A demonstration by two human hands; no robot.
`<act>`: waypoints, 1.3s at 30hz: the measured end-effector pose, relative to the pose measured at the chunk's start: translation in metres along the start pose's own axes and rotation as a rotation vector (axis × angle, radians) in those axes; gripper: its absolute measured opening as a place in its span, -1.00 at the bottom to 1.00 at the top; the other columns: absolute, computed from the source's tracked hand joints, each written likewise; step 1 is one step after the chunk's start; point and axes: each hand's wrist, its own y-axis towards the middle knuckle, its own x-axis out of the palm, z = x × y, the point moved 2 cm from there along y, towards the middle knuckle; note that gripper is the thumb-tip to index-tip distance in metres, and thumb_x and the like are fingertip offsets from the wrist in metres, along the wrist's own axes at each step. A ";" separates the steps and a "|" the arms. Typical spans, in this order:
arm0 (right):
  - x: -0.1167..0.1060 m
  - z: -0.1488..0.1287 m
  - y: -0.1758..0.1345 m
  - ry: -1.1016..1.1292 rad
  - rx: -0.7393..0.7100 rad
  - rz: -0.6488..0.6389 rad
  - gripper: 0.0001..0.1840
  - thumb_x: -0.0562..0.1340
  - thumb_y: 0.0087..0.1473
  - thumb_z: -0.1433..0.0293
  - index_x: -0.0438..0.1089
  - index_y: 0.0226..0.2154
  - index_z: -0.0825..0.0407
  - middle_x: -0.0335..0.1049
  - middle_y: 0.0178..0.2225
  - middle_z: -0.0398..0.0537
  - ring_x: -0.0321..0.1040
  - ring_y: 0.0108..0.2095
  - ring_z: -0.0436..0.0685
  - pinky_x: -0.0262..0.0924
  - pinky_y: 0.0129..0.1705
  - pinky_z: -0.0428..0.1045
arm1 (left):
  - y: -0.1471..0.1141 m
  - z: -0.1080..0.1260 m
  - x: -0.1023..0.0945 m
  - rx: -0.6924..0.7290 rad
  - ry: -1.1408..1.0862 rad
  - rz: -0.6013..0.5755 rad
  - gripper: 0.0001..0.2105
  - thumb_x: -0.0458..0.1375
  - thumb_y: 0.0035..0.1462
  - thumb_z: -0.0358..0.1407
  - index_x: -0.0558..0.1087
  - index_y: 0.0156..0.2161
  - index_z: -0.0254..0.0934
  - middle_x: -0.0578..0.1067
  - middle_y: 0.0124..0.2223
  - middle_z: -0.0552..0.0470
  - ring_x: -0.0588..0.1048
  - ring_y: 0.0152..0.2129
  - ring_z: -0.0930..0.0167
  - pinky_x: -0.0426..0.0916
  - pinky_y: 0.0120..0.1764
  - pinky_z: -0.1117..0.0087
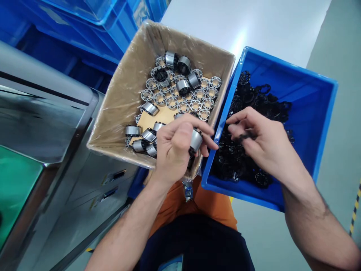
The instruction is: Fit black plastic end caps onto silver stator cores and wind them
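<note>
My left hand (175, 148), just below the middle of the frame, is curled round a silver cylinder (196, 140) with black ends; the thumb faces up toward the camera and the fingers reach to the right behind the piece, their tips beside the near wall of the blue bin. The cylinder sits at the right side of that hand, over the lower right corner of the carton (111, 109). My right hand (261, 141), right of centre, is over the blue bin (324, 124), with the thumb and bent fingers pinching a small black part (246, 136); its outline is blurred, so I cannot tell its full shape. Beneath that hand, a heap of black rings (249, 94) covers the left part of the bin floor. In the carton, lined with clear plastic, silver rings (195, 105) stand close together across the upper middle of the frame. Some silver cylinders with black ends lie on top of them, and another group (140, 145) lies at the carton's lower left, beside a bare patch of brown cardboard (158, 116). A white table (270, 22) spans the top of the frame, and blue crates (113, 35) fill the upper left.
</note>
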 end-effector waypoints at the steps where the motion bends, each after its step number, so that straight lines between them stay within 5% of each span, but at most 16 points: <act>1: 0.001 0.002 0.001 0.025 0.000 -0.049 -0.87 0.51 0.41 0.44 0.68 -0.03 -0.07 0.68 -0.30 -0.20 0.37 -0.46 0.00 0.17 -0.42 -0.01 | -0.001 0.000 0.000 0.021 0.005 -0.029 -0.40 0.15 0.75 0.25 0.70 -0.12 -0.20 0.70 -0.34 -0.03 0.58 -0.57 0.41 0.41 -0.49 0.37; 3: 0.003 0.003 0.003 0.142 -0.002 -0.117 -0.75 0.53 0.26 0.53 0.62 -0.07 -0.07 0.71 -0.23 -0.19 0.41 -0.43 -0.01 0.25 -0.40 -0.05 | 0.000 0.000 -0.001 0.037 -0.008 -0.054 -0.43 0.17 0.75 0.22 0.73 -0.12 -0.19 0.60 -0.39 0.01 0.50 -0.57 0.42 0.38 -0.49 0.35; 9: 0.001 -0.017 0.003 0.455 -0.040 -0.145 -0.57 0.57 0.11 0.61 0.37 -0.41 -0.09 0.66 -0.21 -0.11 0.53 -0.26 0.07 0.44 -0.32 -0.06 | 0.007 -0.005 0.000 -0.101 -0.129 -0.061 -0.42 0.23 0.61 0.41 0.57 0.36 0.07 0.53 -0.24 0.08 0.50 -0.51 0.39 0.46 -0.47 0.35; 12: -0.002 -0.024 0.004 0.529 -0.067 -0.186 -0.57 0.62 0.13 0.53 0.41 -0.49 -0.09 0.68 -0.25 -0.08 0.50 -0.36 0.06 0.46 -0.40 -0.04 | 0.006 -0.004 0.004 -0.086 -0.100 -0.099 -0.45 0.29 0.57 0.42 0.55 0.26 0.06 0.40 -0.30 0.12 0.40 -0.55 0.44 0.41 -0.51 0.42; 16: -0.004 -0.026 0.003 0.583 -0.088 -0.225 -0.80 0.61 0.35 0.35 0.72 -0.34 -0.06 0.76 -0.17 0.03 0.58 -0.36 0.09 0.47 -0.45 -0.01 | 0.005 -0.001 0.006 -0.137 -0.159 -0.087 -0.40 0.18 0.60 0.45 0.48 0.04 -0.07 0.42 -0.23 0.07 0.39 -0.53 0.43 0.42 -0.56 0.41; 19: 0.001 -0.023 0.001 0.626 -0.118 -0.142 -0.87 0.70 0.31 0.42 0.85 -0.15 -0.12 0.80 -0.14 -0.04 0.60 -0.34 0.04 0.49 -0.39 -0.05 | 0.004 -0.001 0.005 -0.152 -0.228 -0.133 -0.47 0.14 0.66 0.34 0.50 0.08 -0.10 0.48 -0.20 0.03 0.43 -0.52 0.41 0.43 -0.54 0.36; 22: 0.011 -0.020 -0.001 0.707 -0.104 -0.060 -0.45 0.80 0.07 0.60 0.87 0.01 -0.23 0.83 -0.14 -0.20 0.61 -0.32 -0.02 0.56 -0.26 -0.10 | 0.000 -0.003 0.003 -0.153 -0.231 -0.217 -0.57 0.19 0.69 0.24 0.53 0.22 -0.06 0.52 -0.18 0.02 0.49 -0.50 0.40 0.45 -0.50 0.34; 24: 0.017 -0.020 -0.002 0.708 -0.082 -0.039 -0.38 0.81 0.02 0.62 0.88 0.05 -0.25 0.84 -0.16 -0.25 0.60 -0.34 -0.04 0.59 -0.21 -0.09 | -0.003 -0.004 0.001 -0.158 -0.182 -0.255 -0.58 0.19 0.71 0.23 0.53 0.31 0.00 0.54 -0.18 0.03 0.51 -0.49 0.39 0.46 -0.48 0.35; 32: 0.032 -0.027 -0.008 0.555 -0.016 0.126 -0.43 0.87 0.04 0.31 0.89 0.09 -0.27 0.82 -0.24 -0.20 0.47 -0.45 0.03 0.51 -0.40 0.02 | -0.007 -0.002 0.000 -0.151 -0.061 -0.248 -0.48 0.17 0.68 0.36 0.54 0.27 0.00 0.58 -0.18 0.03 0.56 -0.45 0.37 0.53 -0.40 0.31; 39: 0.037 -0.028 -0.008 0.597 -0.010 0.212 -0.62 0.90 -0.01 0.24 0.91 -0.15 -0.23 0.78 -0.34 -0.19 0.36 -0.51 0.02 0.45 -0.47 0.02 | -0.010 -0.005 -0.004 -0.124 -0.044 -0.234 -0.52 0.18 0.72 0.29 0.53 0.33 -0.01 0.58 -0.13 0.01 0.56 -0.45 0.40 0.52 -0.41 0.33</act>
